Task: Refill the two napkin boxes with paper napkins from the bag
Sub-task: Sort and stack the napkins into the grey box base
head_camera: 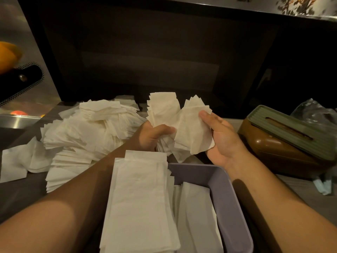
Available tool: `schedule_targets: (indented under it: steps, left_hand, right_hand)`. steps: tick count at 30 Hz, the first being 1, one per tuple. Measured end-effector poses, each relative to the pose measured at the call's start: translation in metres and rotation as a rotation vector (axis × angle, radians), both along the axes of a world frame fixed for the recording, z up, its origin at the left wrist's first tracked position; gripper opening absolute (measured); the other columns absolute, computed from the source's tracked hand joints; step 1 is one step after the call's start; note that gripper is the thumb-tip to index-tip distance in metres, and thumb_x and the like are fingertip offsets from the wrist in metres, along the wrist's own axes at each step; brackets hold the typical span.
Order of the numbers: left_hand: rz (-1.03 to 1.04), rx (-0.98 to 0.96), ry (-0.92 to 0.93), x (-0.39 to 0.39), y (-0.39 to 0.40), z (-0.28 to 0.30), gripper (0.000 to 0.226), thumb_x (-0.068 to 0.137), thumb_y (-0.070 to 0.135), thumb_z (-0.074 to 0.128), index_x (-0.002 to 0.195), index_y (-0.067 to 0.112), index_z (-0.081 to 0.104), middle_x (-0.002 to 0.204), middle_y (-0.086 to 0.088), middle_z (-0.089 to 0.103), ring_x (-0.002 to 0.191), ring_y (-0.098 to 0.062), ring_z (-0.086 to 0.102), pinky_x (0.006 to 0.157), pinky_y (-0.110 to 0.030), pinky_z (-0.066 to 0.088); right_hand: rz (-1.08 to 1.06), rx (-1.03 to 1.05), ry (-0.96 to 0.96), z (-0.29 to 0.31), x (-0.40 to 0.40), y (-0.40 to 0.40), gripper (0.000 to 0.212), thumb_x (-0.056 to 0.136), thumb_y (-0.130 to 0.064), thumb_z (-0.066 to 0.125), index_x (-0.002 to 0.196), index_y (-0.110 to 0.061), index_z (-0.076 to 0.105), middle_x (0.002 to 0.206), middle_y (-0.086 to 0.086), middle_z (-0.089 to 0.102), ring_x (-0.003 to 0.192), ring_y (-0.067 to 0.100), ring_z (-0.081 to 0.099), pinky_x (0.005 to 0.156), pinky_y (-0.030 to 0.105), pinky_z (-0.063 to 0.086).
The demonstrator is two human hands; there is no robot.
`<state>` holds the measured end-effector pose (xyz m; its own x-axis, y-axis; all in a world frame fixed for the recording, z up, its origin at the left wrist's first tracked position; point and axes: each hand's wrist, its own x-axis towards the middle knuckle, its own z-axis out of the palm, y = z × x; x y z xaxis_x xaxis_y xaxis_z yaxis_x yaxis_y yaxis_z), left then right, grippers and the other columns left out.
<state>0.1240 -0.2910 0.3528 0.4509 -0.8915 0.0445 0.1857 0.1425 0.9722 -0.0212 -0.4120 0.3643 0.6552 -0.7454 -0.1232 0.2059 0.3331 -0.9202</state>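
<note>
My left hand (153,136) and my right hand (221,137) together hold a fanned bundle of white paper napkins (179,123) above the counter. The left thumb and fingers curl round its left part; the right thumb presses on its right part, with the palm underneath. Below, an open purple napkin box (226,194) holds flat napkins, and a folded stack (140,201) lies over its left side. A brown napkin box (279,152) with a green slotted lid (293,131) resting askew stands at the right. A clear plastic bag (315,112) lies behind it.
A large loose heap of napkins (82,134) covers the counter at the left. A steel appliance with a black handle (20,79) and orange fruit (8,55) stands at the far left. A dark wall panel runs behind the counter.
</note>
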Motion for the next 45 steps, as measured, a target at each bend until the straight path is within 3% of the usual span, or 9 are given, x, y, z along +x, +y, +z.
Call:
schedule_targets:
  steps: [7,12,17,22,29,32,34,39,45]
  left_hand:
    - [0.085,-0.003,-0.023,-0.002,-0.001,0.000,0.074,0.051,0.040,0.076,0.120,0.023,0.057,0.122,-0.009,0.066,0.117,-0.033,0.060,0.106,-0.055,0.043]
    - [0.011,-0.038,-0.047,-0.006,0.001,0.000,0.062,0.066,0.040,0.077,0.123,0.024,0.057,0.120,-0.004,0.069,0.114,-0.026,0.065,0.097,-0.046,0.051]
    - [0.104,0.036,-0.120,-0.001,-0.001,-0.003,0.022,0.090,0.027,0.067,0.109,0.032,0.056,0.111,0.003,0.068,0.106,-0.020,0.066,0.095,-0.041,0.052]
    - [0.113,0.014,-0.090,-0.003,-0.005,-0.005,0.021,0.092,0.016,0.062,0.100,0.034,0.053,0.088,0.015,0.070,0.081,-0.006,0.068,0.065,-0.017,0.055]
    - [0.068,0.005,-0.060,-0.002,-0.003,-0.002,0.033,0.081,0.026,0.074,0.111,0.025,0.061,0.106,0.002,0.072,0.104,-0.019,0.068,0.096,-0.040,0.053]
    - [0.108,0.036,-0.013,0.000,-0.004,-0.005,0.028,0.087,0.027,0.069,0.113,0.021,0.062,0.106,-0.002,0.072,0.109,-0.028,0.066,0.099,-0.046,0.050]
    - [0.155,0.056,0.051,0.003,-0.003,-0.006,0.027,0.090,0.026,0.067,0.115,0.018,0.062,0.106,-0.005,0.071,0.111,-0.032,0.064,0.103,-0.051,0.047]
    - [0.081,0.103,0.034,0.001,-0.002,-0.002,0.056,0.074,0.046,0.070,0.121,0.017,0.064,0.119,-0.007,0.070,0.114,-0.030,0.064,0.107,-0.055,0.042]
    - [0.070,0.095,0.242,-0.003,-0.002,0.012,0.018,0.100,0.038,0.046,0.110,0.024,0.052,0.111,-0.006,0.063,0.103,-0.027,0.062,0.107,-0.050,0.042]
  right_hand:
    - [-0.051,0.123,-0.110,0.000,-0.003,-0.006,0.038,0.094,-0.036,0.066,0.132,-0.033,0.062,0.124,0.005,0.072,0.112,0.031,0.070,0.087,0.056,0.059]
    - [-0.033,0.070,-0.078,-0.001,0.000,0.000,0.034,0.100,-0.040,0.059,0.133,-0.035,0.060,0.128,0.004,0.069,0.114,0.031,0.069,0.088,0.053,0.060]
    - [-0.049,0.033,-0.056,-0.001,0.003,0.008,0.034,0.101,-0.037,0.058,0.134,-0.031,0.058,0.128,0.003,0.069,0.111,0.029,0.070,0.082,0.048,0.062]
    - [-0.090,0.073,-0.099,0.001,0.002,0.007,0.036,0.102,-0.036,0.057,0.138,-0.030,0.055,0.128,0.004,0.069,0.111,0.028,0.071,0.084,0.048,0.062]
    - [-0.075,0.229,-0.171,0.004,-0.001,0.006,0.036,0.104,-0.042,0.050,0.138,-0.031,0.058,0.123,0.004,0.073,0.107,0.027,0.073,0.078,0.043,0.063]
    - [0.003,0.262,-0.244,0.008,-0.008,0.007,0.040,0.100,-0.039,0.057,0.136,-0.023,0.060,0.108,0.006,0.076,0.086,0.021,0.078,0.065,0.037,0.063]
    - [0.054,0.074,-0.179,0.015,-0.013,0.005,0.044,0.094,-0.035,0.062,0.134,-0.018,0.059,0.097,0.004,0.071,0.071,0.013,0.074,0.057,0.028,0.058]
    - [0.138,-0.782,0.267,0.009,-0.011,0.008,0.009,0.094,-0.033,0.069,0.101,-0.036,0.065,0.098,-0.014,0.070,0.095,0.009,0.069,0.078,0.031,0.061]
    - [0.112,-0.756,0.425,-0.001,0.000,0.014,0.022,0.092,-0.045,0.067,0.104,-0.039,0.050,0.110,-0.016,0.059,0.102,0.008,0.060,0.077,0.021,0.052]
